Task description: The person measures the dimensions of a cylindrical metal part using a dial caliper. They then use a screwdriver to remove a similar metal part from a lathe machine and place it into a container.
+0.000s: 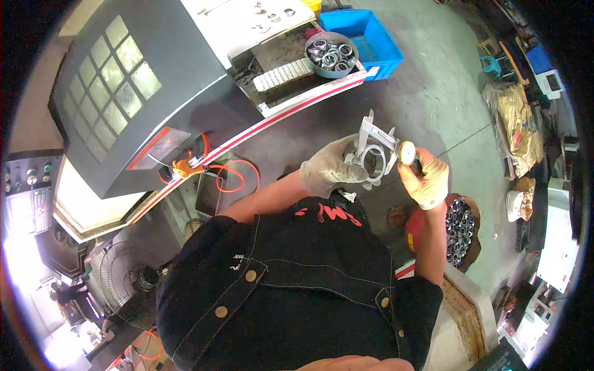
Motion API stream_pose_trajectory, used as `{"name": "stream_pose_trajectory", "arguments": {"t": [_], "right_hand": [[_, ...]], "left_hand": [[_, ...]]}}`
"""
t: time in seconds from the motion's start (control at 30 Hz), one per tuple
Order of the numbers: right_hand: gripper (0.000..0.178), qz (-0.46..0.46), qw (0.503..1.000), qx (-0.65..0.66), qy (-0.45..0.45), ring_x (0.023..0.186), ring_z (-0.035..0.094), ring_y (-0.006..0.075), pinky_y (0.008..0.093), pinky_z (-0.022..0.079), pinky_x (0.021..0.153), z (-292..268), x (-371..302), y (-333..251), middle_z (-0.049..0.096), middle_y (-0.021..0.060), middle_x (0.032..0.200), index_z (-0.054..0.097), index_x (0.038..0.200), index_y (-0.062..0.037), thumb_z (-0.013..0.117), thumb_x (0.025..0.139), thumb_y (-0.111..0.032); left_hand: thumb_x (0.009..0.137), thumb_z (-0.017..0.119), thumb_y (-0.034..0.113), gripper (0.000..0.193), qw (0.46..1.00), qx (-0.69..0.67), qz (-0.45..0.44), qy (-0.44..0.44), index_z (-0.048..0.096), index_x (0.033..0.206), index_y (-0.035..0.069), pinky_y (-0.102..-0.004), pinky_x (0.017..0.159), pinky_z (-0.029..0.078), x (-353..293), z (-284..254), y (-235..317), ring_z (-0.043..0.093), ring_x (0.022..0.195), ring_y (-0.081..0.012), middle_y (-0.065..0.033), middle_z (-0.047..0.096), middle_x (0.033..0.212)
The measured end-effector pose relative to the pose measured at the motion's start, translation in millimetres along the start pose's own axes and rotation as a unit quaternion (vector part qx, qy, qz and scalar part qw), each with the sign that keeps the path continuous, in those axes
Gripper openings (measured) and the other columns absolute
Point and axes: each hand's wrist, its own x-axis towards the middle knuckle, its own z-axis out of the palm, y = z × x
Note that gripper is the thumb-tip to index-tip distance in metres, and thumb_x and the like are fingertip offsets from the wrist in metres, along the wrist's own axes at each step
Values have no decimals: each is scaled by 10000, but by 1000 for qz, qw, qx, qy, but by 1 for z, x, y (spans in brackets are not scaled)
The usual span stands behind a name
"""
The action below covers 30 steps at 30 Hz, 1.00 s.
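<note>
The ring [378, 178] sits at the left grip's [333, 167] fingertips; judged stiff, fairly light, possibly slick, best held by its rim. The left grip is clamped on its left side. The right grip [426, 182], opposite, is closed on the caliper [378, 135] beside the dial [407, 152]; caliper jaws straddle the ring, contact unconfirmed.

A ring [375, 180] is held in the left hand [334, 164], a caliper [378, 134] being set against it and held by the right hand [427, 180]. Beyond the grip, slightly left, rings [334, 57] are contained in a pan [339, 75], with a crate [390, 68] placed just beside it. To the left, an air gun [184, 168] is placed; right and nearer the body, metal parts [459, 232] are heaped.
</note>
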Motion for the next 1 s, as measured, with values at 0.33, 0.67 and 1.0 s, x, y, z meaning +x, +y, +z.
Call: {"name": "stream_pose_trajectory", "arguments": {"t": [0.33, 0.67, 1.0], "right_hand": [[295, 3, 1000, -9, -19, 451, 494, 153, 274, 408, 463, -1, 0, 1, 539, 70, 560, 611, 823, -40, 715, 718, -297], [290, 24, 999, -6, -26, 509, 557, 174, 283, 442, 505, -3, -1, 2, 579, 89, 612, 608, 821, -40, 714, 715, -289], [323, 3, 995, -85, 52, 530, 574, 193, 294, 456, 511, -5, -5, -5, 596, 97, 644, 614, 885, -46, 754, 677, -251]], "left_hand": [[599, 826, 287, 829, 1000, 4, -11, 10, 387, 1244, 6, -325, 708, 516, 1, 0, -2, 600, 863, -185, -81, 566, 1047], [595, 830, 275, 820, 997, 66, -18, 19, 387, 1237, 23, -335, 672, 534, 3, -5, -4, 616, 867, -217, -100, 567, 1050], [718, 725, 75, 610, 999, 13, -1, 45, 374, 1206, -34, -348, 683, 530, 5, -1, -1, 629, 834, -249, -139, 587, 967]]}}
